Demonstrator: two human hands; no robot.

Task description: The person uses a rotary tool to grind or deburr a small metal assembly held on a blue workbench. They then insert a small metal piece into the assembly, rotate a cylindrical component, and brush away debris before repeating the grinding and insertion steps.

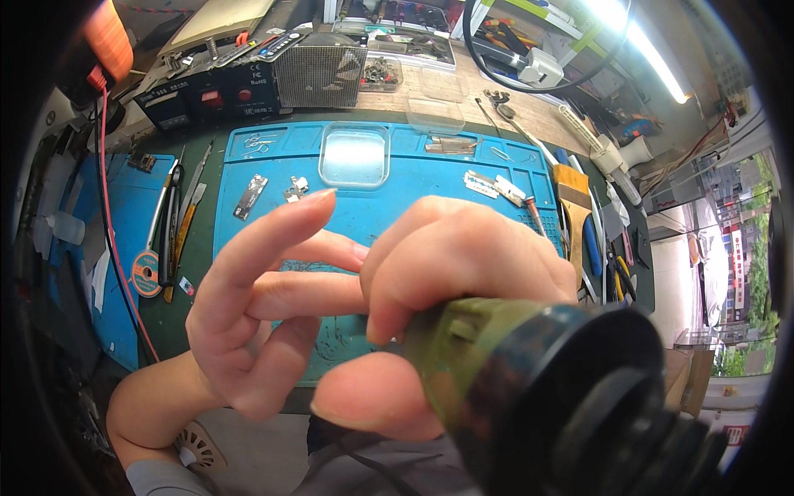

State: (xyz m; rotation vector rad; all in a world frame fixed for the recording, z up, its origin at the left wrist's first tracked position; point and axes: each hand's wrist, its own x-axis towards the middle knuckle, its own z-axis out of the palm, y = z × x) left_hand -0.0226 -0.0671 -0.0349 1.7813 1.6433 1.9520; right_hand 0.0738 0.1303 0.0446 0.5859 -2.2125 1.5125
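Note:
My right hand (463, 256) is wrapped round a green camouflage-patterned hand tool (480, 347) with a flared black end and a ribbed black part behind it. The tool looms close on the right, and its working tip is hidden by the hand. My left hand (248, 314) meets the right one from the left. Two of its fingers converge against the right knuckles, while another sticks up apart. Whatever may lie between those fingertips is hidden. Beneath both hands spreads a blue work mat (273, 215).
A clear plastic box (354, 155) stands on the mat behind my hands, near small metal parts (251, 197) and blades (482, 184). Beyond it is a black box with red switches (219, 97). Cutters and a wooden brush (572, 198) line the right; knives and a solder spool (146, 273), the left.

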